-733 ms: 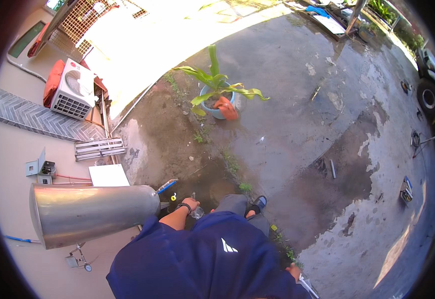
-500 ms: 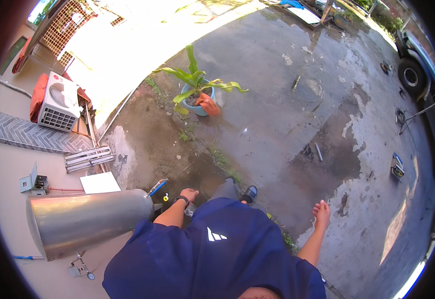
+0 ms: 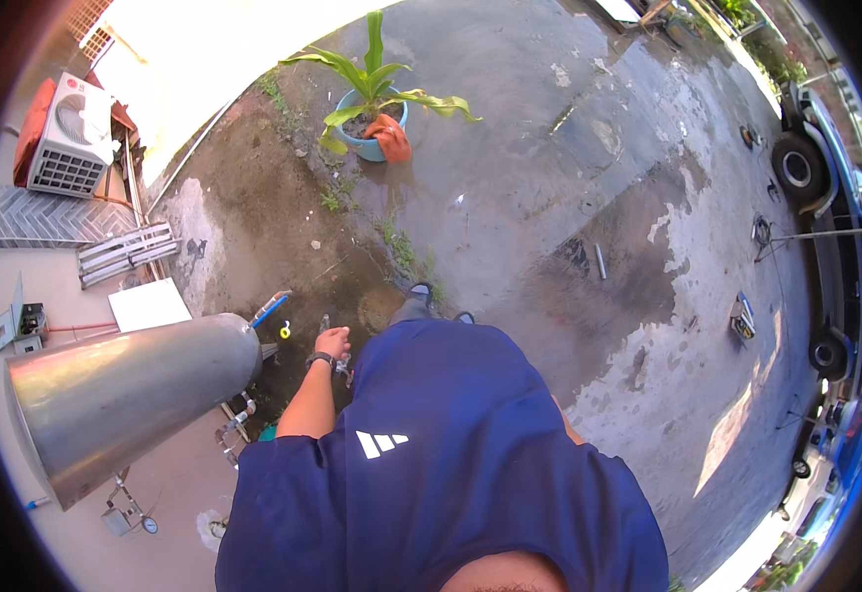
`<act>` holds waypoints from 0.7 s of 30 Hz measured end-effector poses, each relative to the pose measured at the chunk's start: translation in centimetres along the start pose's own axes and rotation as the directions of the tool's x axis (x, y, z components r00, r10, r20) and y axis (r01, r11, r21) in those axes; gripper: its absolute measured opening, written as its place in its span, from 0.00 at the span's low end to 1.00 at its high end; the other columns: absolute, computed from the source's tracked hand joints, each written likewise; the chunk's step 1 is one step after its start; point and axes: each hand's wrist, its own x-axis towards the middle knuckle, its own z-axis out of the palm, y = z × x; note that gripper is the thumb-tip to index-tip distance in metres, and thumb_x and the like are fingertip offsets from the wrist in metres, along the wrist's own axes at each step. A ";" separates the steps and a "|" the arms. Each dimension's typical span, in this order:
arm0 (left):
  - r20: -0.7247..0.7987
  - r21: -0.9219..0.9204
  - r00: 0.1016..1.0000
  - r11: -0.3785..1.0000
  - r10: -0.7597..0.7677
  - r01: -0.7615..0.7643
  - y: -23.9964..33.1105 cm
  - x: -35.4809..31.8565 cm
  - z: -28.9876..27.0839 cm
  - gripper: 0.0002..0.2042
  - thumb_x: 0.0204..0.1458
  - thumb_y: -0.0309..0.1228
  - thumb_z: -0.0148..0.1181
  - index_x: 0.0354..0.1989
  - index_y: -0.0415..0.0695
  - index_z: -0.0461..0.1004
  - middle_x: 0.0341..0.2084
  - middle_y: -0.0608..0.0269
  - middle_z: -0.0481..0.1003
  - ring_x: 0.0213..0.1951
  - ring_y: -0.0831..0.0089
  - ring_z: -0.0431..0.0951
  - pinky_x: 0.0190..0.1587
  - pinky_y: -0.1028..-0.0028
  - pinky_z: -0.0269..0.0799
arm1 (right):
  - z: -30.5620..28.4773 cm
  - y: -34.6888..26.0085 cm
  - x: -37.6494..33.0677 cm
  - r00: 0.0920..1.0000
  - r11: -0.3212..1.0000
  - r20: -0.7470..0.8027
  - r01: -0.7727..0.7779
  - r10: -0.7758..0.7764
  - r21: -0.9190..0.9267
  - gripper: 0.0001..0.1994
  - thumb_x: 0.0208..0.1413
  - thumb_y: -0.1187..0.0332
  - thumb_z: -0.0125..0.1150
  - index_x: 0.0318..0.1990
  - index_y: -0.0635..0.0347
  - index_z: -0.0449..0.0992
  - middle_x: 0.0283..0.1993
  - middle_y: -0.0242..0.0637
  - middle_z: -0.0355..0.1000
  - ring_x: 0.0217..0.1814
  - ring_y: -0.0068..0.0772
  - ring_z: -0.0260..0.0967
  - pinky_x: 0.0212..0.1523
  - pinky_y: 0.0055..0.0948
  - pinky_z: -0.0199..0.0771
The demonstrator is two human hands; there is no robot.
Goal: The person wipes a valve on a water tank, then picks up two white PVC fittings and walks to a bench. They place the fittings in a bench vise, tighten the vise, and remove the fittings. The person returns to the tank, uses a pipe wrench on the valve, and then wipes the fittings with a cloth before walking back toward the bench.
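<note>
Kinda see-through, shiny thing (image 3: 344,369) right by the left hand (image 3: 332,344), too small to make out; that hand looks loosely curled but can't tell if it's gripping, and the right hand is hidden. Left of that there's a yellow ring (image 3: 285,331), then a smooth, dull-metal cylinder (image 3: 135,395), with blotchy grey concrete (image 3: 510,227) off to the right.

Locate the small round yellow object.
The yellow object shows left of centre in the head view, between the silver cylindrical metal tank and the left hand.
</note>
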 end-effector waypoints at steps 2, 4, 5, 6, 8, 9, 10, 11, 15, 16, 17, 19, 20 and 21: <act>0.006 -0.179 0.987 0.971 -0.161 0.159 -4.7 -1.1 -2.4 0.10 0.61 0.38 0.61 0.44 0.47 0.76 0.24 0.71 0.70 0.23 0.77 0.71 0.24 0.71 0.69 | -1.6 -1.9 0.9 0.995 0.996 0.028 0.094 -0.094 0.001 0.18 0.62 0.55 0.61 0.42 0.65 0.77 0.31 0.42 0.76 0.28 0.35 0.72 0.29 0.38 0.76; -0.140 -0.041 0.935 0.945 -0.327 0.325 -8.2 -2.5 -3.3 0.12 0.60 0.39 0.62 0.44 0.45 0.79 0.25 0.67 0.74 0.23 0.75 0.74 0.22 0.71 0.72 | -2.7 -5.3 1.8 0.983 0.983 0.043 0.179 -0.181 0.046 0.18 0.61 0.56 0.62 0.39 0.67 0.78 0.28 0.42 0.76 0.25 0.34 0.72 0.27 0.36 0.76; -0.140 0.010 0.936 0.945 -0.322 0.326 -9.9 -3.4 -3.5 0.12 0.59 0.40 0.62 0.43 0.45 0.79 0.26 0.67 0.74 0.24 0.74 0.75 0.23 0.70 0.73 | -3.3 -7.4 2.1 0.977 0.976 0.028 0.212 -0.214 0.038 0.18 0.60 0.56 0.63 0.38 0.68 0.78 0.27 0.41 0.76 0.24 0.34 0.72 0.26 0.35 0.75; -0.165 0.043 0.920 0.930 -0.355 0.366 -11.1 -3.8 -3.4 0.13 0.59 0.41 0.62 0.42 0.45 0.80 0.28 0.66 0.75 0.24 0.74 0.75 0.24 0.69 0.74 | -3.8 -9.6 2.4 0.978 0.978 -0.001 0.209 -0.209 0.009 0.19 0.60 0.56 0.63 0.36 0.68 0.78 0.26 0.41 0.76 0.23 0.33 0.72 0.24 0.34 0.75; -0.170 -0.010 0.918 0.932 -0.359 0.363 -13.3 -3.5 -2.5 0.13 0.59 0.42 0.62 0.43 0.45 0.80 0.29 0.66 0.76 0.25 0.73 0.76 0.26 0.68 0.75 | -4.8 -15.0 2.7 0.965 0.952 -0.056 0.242 -0.257 -0.189 0.20 0.59 0.55 0.64 0.34 0.69 0.79 0.27 0.42 0.78 0.20 0.32 0.73 0.21 0.29 0.72; -0.181 -0.043 0.907 0.925 -0.380 0.378 -14.8 -3.5 -2.2 0.13 0.60 0.42 0.62 0.43 0.45 0.80 0.30 0.66 0.76 0.26 0.73 0.76 0.27 0.68 0.76 | -4.8 -17.7 2.7 0.950 0.916 -0.040 0.285 -0.308 -0.283 0.20 0.59 0.55 0.64 0.33 0.69 0.79 0.26 0.42 0.78 0.21 0.31 0.74 0.22 0.29 0.72; -0.125 -0.095 0.910 0.917 -0.396 0.387 -16.2 -2.8 -1.8 0.14 0.59 0.43 0.62 0.44 0.46 0.81 0.29 0.67 0.76 0.27 0.73 0.77 0.28 0.69 0.76 | -5.1 -19.9 2.5 0.934 0.866 -0.015 0.326 -0.358 -0.380 0.21 0.59 0.54 0.64 0.31 0.69 0.80 0.26 0.42 0.78 0.22 0.30 0.75 0.23 0.29 0.72; -0.112 0.069 0.915 0.916 -0.386 0.395 -17.7 -1.8 -1.8 0.16 0.58 0.41 0.64 0.48 0.44 0.81 0.32 0.63 0.80 0.33 0.68 0.81 0.34 0.66 0.78 | -5.0 -21.9 2.1 0.933 0.862 -0.012 0.326 -0.359 -0.389 0.20 0.59 0.54 0.65 0.34 0.68 0.80 0.27 0.42 0.78 0.23 0.30 0.75 0.23 0.29 0.72; -0.043 0.306 0.999 0.952 0.004 0.009 -20.6 3.0 -0.8 0.22 0.53 0.37 0.67 0.56 0.42 0.77 0.46 0.50 0.81 0.45 0.60 0.83 0.47 0.66 0.77 | -1.0 -31.9 1.2 0.900 0.813 0.019 0.403 -0.436 -0.420 0.21 0.59 0.52 0.65 0.42 0.66 0.79 0.31 0.40 0.79 0.27 0.29 0.77 0.27 0.29 0.74; -0.070 0.296 0.997 0.954 -0.020 0.040 -20.0 3.8 -0.9 0.25 0.53 0.37 0.68 0.58 0.42 0.75 0.50 0.48 0.80 0.47 0.60 0.83 0.49 0.67 0.76 | 0.2 -34.5 0.9 0.892 0.812 0.051 0.432 -0.450 -0.392 0.22 0.58 0.52 0.65 0.43 0.66 0.79 0.31 0.40 0.80 0.29 0.29 0.77 0.28 0.29 0.74; -0.099 0.259 0.995 0.966 0.026 0.000 -18.7 4.4 -1.1 0.25 0.53 0.37 0.68 0.59 0.42 0.74 0.48 0.50 0.80 0.45 0.61 0.83 0.46 0.67 0.77 | 1.6 -37.0 0.5 0.888 0.821 0.088 0.453 -0.452 -0.348 0.22 0.58 0.52 0.65 0.45 0.65 0.78 0.32 0.40 0.80 0.30 0.28 0.77 0.29 0.29 0.74; -0.175 0.185 0.978 0.972 -0.112 0.144 -14.3 4.5 -1.6 0.27 0.53 0.37 0.69 0.61 0.42 0.73 0.45 0.55 0.81 0.40 0.64 0.83 0.41 0.66 0.78 | 5.1 -41.2 -0.4 0.887 0.834 0.144 0.462 -0.440 -0.302 0.23 0.58 0.51 0.66 0.47 0.65 0.78 0.33 0.40 0.80 0.33 0.28 0.78 0.32 0.29 0.75; -0.097 -0.024 0.971 0.976 -0.220 0.218 -11.3 4.3 -3.0 0.27 0.54 0.37 0.68 0.61 0.42 0.72 0.41 0.59 0.80 0.36 0.69 0.81 0.37 0.68 0.77 | 7.1 -43.4 -0.9 0.887 0.833 0.162 0.462 -0.433 -0.305 0.24 0.57 0.51 0.66 0.48 0.66 0.78 0.33 0.41 0.80 0.34 0.29 0.78 0.33 0.29 0.75; -0.007 -0.235 0.944 0.918 -0.331 0.320 -8.1 4.0 -4.5 0.26 0.55 0.37 0.68 0.61 0.42 0.71 0.37 0.64 0.78 0.32 0.73 0.79 0.33 0.69 0.76 | 9.4 -45.8 -1.2 0.889 0.833 0.179 0.457 -0.421 -0.312 0.25 0.57 0.51 0.66 0.49 0.66 0.78 0.33 0.41 0.80 0.35 0.29 0.79 0.34 0.29 0.76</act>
